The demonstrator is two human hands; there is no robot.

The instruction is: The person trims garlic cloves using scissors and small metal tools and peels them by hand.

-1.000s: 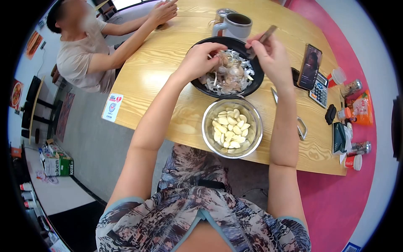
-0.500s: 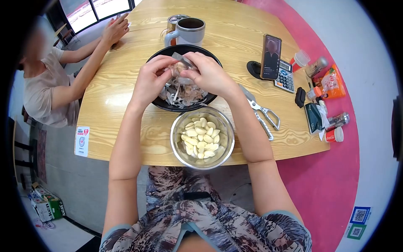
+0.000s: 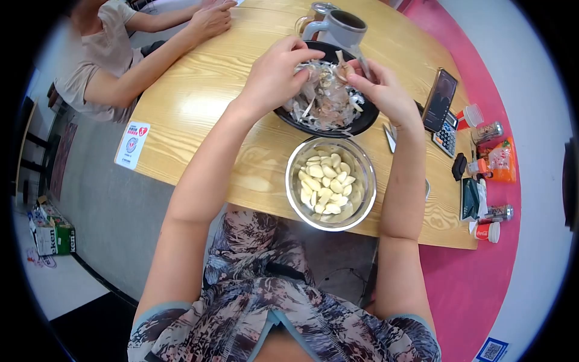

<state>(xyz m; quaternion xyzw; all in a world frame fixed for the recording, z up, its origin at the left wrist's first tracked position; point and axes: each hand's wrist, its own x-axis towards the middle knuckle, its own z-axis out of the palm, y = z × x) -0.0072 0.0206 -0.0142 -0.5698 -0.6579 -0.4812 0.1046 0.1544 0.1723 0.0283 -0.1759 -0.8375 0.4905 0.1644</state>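
My right hand (image 3: pixel 386 93) is closed on a garlic bulb (image 3: pixel 344 72) with papery skin and a stalk, over the far right of a black bowl (image 3: pixel 366 123). A flat grey blade (image 3: pixel 364 65) sticks up from the same hand; its handle is hidden. My left hand (image 3: pixel 278 75) is over the bowl's left side, thumb and forefinger apart. Loose garlic skins (image 3: pixel 329 99) fill the bowl, some close to my left fingertips. Nearer me, a steel bowl (image 3: pixel 292 181) contains several peeled garlic cloves (image 3: pixel 325 184).
Beyond the black bowl stand a grey mug (image 3: pixel 341 30) and a lidded jar (image 3: pixel 319 11). Scissors (image 3: pixel 390 137) lie partly under my right forearm. A propped phone (image 3: pixel 439 99), a calculator (image 3: pixel 446 136) and small containers line the right side. Another person's arm (image 3: pixel 151 66) rests at the left edge.
My hands have moved apart, with the garlic bulb and blade staying in the right. My left finger and thumb have spread. The view has shifted, so the table appears farther right.
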